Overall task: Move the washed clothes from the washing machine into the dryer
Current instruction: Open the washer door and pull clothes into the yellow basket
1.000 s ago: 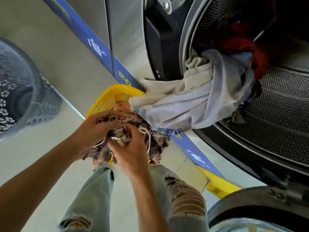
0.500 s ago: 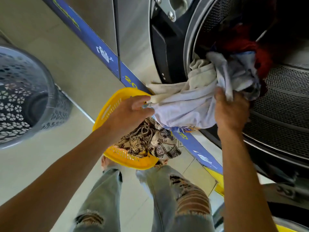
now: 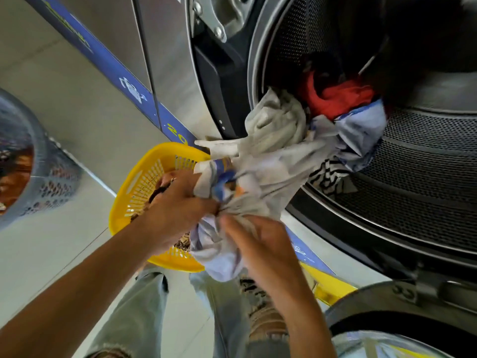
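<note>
Snag risk at the drum mouth

Both hands, left hand [image 3: 178, 205] and right hand [image 3: 260, 244], clutch a pale shirt [image 3: 268, 177] stretched from the washer drum [image 3: 418, 164] over the yellow basket [image 3: 134, 187]. Tangled red cloth [image 3: 335, 99] may drag out and drop to the floor.

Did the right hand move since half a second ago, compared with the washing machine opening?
Yes. The right hand came away from the washing machine opening, down toward the yellow basket, and now grips the pale grey cloth beside the left hand.

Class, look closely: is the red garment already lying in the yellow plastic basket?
No, the red garment sits inside the washing machine's perforated steel drum, apart from the yellow plastic basket.
</note>
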`<state>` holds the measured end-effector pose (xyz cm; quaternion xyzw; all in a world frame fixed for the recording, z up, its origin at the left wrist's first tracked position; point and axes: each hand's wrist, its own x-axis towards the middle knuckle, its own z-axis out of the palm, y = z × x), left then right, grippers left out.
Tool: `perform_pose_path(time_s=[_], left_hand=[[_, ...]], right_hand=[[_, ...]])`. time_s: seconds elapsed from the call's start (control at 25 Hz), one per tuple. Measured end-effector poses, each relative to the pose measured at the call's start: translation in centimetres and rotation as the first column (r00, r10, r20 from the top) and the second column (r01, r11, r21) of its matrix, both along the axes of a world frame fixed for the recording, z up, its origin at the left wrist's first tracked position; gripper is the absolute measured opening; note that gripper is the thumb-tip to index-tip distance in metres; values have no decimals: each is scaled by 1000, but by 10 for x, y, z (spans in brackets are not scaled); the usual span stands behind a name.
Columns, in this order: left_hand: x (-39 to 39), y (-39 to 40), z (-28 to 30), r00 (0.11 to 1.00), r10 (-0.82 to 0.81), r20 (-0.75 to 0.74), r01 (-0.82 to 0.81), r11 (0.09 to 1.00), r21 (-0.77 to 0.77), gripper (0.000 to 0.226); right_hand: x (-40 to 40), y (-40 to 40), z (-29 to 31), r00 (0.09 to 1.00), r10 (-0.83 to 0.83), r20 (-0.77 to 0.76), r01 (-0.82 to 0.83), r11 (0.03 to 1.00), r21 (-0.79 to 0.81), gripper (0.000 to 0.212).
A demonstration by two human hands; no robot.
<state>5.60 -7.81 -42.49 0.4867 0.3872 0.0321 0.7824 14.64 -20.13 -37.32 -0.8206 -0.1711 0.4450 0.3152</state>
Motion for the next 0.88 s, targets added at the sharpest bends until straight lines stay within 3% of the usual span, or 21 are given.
perform_pose_path(time_s=[0.12, 0.2, 0.24, 0.32, 0.44, 0.52, 0.6, 0.68, 0.72, 0.8, 0.88], left_hand=[[-17, -2, 5, 1000, -7, 3, 7, 1000, -18, 18], [-30, -3, 9, 1000, -14, 26, 16, 995, -95, 25], [-35, -3, 7, 1000, -13, 16, 14, 995, -98, 26], [-41, 2, 6, 995, 73, -69, -77, 995, -61, 17], [-47, 14, 4, 949, 257, -183, -277, 956, -94, 24], [-43, 25, 7, 940, 300, -164, -332, 917, -223, 30], [-30, 34, 10, 957, 288, -38, -282, 889, -360, 37], [-23, 30, 7, 989, 132, 62, -111, 956, -272, 29], [-23, 26, -1, 998, 56, 2, -55, 987, -154, 23], [-28, 22, -13, 969, 56, -240, -83, 991, -102, 9], [-43, 22, -29, 926, 135, -353, -191, 973, -129, 11]], right_hand=[[67, -7, 0, 937, -324, 130, 314, 945, 93, 38], [102, 6, -12, 893, -421, 161, 412, 907, 85, 77], [105, 16, -20, 906, -378, 193, 372, 926, 65, 83], [93, 27, -35, 904, -250, 347, 238, 968, 78, 63], [52, 27, -32, 775, -351, 526, 322, 935, 148, 29], [14, 21, -23, 799, -360, 481, 295, 933, 208, 21], [-25, 26, -19, 869, -192, 456, 130, 978, 163, 14], [-57, 32, -20, 959, 59, 278, -88, 992, 92, 7], [-66, 33, -19, 973, 163, 164, -179, 980, 85, 7], [-62, 30, -23, 962, 267, -62, -260, 960, 100, 11], [-40, 15, -37, 985, 162, -52, -158, 985, 67, 14]])
